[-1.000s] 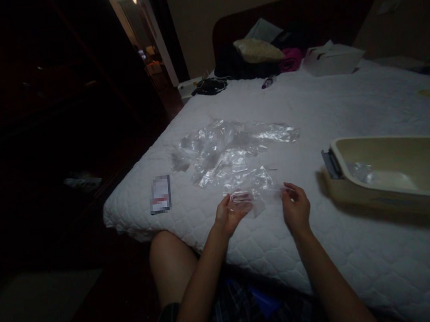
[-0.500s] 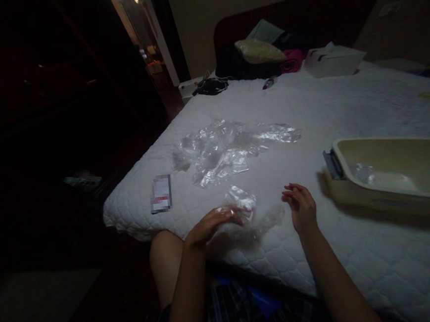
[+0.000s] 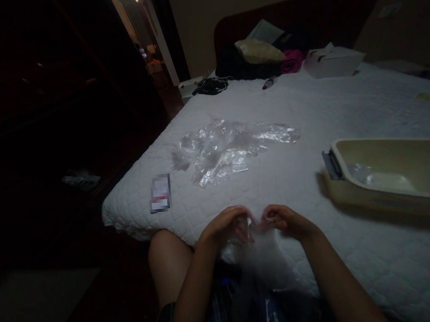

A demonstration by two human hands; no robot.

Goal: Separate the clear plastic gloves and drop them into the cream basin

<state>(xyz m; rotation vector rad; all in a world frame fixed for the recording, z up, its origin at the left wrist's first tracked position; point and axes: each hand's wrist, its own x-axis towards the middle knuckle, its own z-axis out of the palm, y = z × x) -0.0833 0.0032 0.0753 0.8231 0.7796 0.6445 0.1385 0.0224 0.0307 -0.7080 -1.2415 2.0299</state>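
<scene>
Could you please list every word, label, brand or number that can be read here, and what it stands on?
No text can be read.
Flat rectangular object: pixelated, unreadable.
Cream tub: any marking on its side is too dark and blurred.
Clear plastic at the left hand and right hand: no legible print.

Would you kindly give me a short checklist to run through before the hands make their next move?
1. Left hand has hold of the held plastic: ok.
2. Right hand grips its upper part too: ok.
3. Held plastic's opening can be made out: cannot tell, blurred.
4. Plastic pile on the bed lies apart from both hands: ok.
5. Tub has nothing in it: not ok, some clear plastic lies inside.
6. Flat rectangular item is away from both hands: ok.
</scene>
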